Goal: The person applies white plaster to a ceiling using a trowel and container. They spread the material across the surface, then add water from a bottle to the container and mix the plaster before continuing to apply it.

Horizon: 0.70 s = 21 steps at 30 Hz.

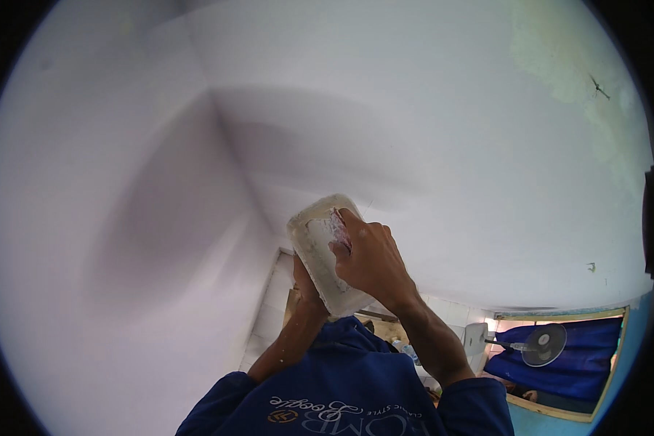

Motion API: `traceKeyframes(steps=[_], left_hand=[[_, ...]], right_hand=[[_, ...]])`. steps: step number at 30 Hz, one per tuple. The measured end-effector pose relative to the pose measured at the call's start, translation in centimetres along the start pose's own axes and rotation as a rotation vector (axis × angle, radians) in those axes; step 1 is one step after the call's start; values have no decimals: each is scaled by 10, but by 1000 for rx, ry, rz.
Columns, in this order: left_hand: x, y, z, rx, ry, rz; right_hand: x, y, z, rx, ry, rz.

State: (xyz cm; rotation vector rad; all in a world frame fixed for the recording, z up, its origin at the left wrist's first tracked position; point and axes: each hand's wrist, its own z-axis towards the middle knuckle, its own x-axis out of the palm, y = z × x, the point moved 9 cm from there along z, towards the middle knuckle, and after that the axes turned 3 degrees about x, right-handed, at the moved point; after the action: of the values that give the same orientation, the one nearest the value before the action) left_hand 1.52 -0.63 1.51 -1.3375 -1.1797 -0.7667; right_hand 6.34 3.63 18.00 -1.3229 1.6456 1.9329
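In front of my chest I hold a whitish, translucent plastic tub (301, 236), tilted, its rim smeared with white paste. My left hand (303, 277) supports it from the left and below, its fingers mostly hidden behind the tub. Over the tub's opening my right hand (374, 258) is closed on a small white-smeared tool with a reddish part (339, 229); it looks like a scraper, though its blade cannot be made out. White paste (318, 236) shows inside the tub beside this tool.
Pale plastered walls (414, 145) meet at a corner ahead. Flaky greenish patches (559, 51) and a small fixture (599, 88) mark the upper right. At lower right, a grey fan (543, 345) stands before a wood-framed opening with a blue curtain (588, 370).
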Motion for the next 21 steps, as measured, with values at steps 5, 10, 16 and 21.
traceKeyframes(steps=[5,10,16,21], left_hand=[[-6,-5,1,-59,134,-113],[6,9,9,-5,7,2],[-2,10,15,-38,-21,41],[4,14,7,-36,-40,-27]], right_hand=[[12,1,-6,8,-32,23],[-10,-10,11,21,-39,42],[-5,-13,6,18,-23,54],[-12,-13,10,44,-39,69]])
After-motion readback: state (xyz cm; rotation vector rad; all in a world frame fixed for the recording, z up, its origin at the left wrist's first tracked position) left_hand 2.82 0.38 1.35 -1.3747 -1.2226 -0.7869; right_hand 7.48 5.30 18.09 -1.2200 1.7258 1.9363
